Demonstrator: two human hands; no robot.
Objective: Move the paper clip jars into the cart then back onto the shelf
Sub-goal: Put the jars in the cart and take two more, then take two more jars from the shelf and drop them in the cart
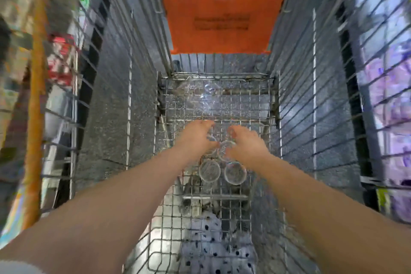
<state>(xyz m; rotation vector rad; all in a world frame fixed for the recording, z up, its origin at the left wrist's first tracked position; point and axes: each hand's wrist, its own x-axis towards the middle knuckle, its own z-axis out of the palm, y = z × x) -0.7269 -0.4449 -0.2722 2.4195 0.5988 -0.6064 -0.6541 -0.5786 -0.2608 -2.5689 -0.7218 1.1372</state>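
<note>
Reaching down into the wire shopping cart (262, 107), with its orange flap (222, 22) at the far end, both bare arms meet over the mesh floor. The left hand (198, 135) curls its fingers around one clear paper clip jar (212, 141), the right hand (246, 143) around a second jar (226, 148) beside it; two loose jars (209, 171) stand just nearer, side by side

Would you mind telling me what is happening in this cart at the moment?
A person reaches both arms into a wire shopping cart. The left hand grips one clear jar and the right hand grips a second jar beside it. Nearer the person, two more jars stand untouched on the cart floor.
</note>
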